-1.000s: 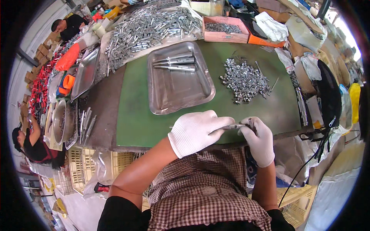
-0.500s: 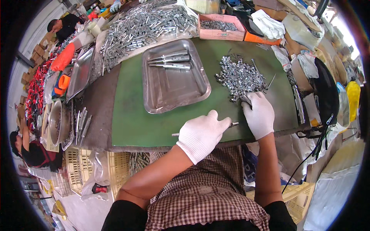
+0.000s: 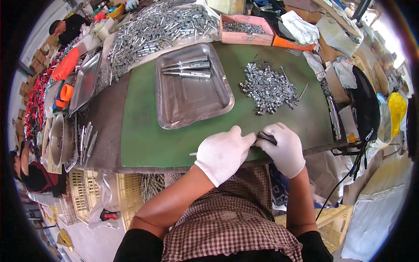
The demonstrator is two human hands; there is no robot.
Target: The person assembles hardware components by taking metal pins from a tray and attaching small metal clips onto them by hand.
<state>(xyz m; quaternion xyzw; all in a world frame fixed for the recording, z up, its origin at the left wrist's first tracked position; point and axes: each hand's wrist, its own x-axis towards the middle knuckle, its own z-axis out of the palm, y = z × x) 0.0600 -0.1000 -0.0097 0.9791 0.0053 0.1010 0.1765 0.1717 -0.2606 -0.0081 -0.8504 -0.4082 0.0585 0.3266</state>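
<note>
Both hands wear white knit gloves and meet above the front edge of the green mat (image 3: pixel 144 148). My left hand (image 3: pixel 223 153) is closed around a thin metal rod (image 3: pixel 193 153), whose far-left end sticks out past the glove. Pinched in my right hand (image 3: pixel 284 150) is a short, dark metal cylinder (image 3: pixel 267 138), held at the rod's other end beside my left fingertips. Fingers hide where the two pieces meet. Beyond the hands, a heap of small shiny metal fittings (image 3: pixel 266 89) lies on the mat. Several pointed metal tools (image 3: pixel 190 66) rest in a steel tray (image 3: pixel 196 118).
A large pile of metal tubes (image 3: pixel 161 30) covers the back left. A pink box (image 3: pixel 246 37) of small parts stands at the back. Slender metal rods (image 3: pixel 88 139) lie left of the mat, near a round metal bowl (image 3: pixel 61 137). A black bag (image 3: pixel 365 102) sits at right.
My right hand has come back from the heap of fittings toward my left hand, bringing the dark cylinder to the rod. My left hand keeps its hold, and the view has shifted slightly.
</note>
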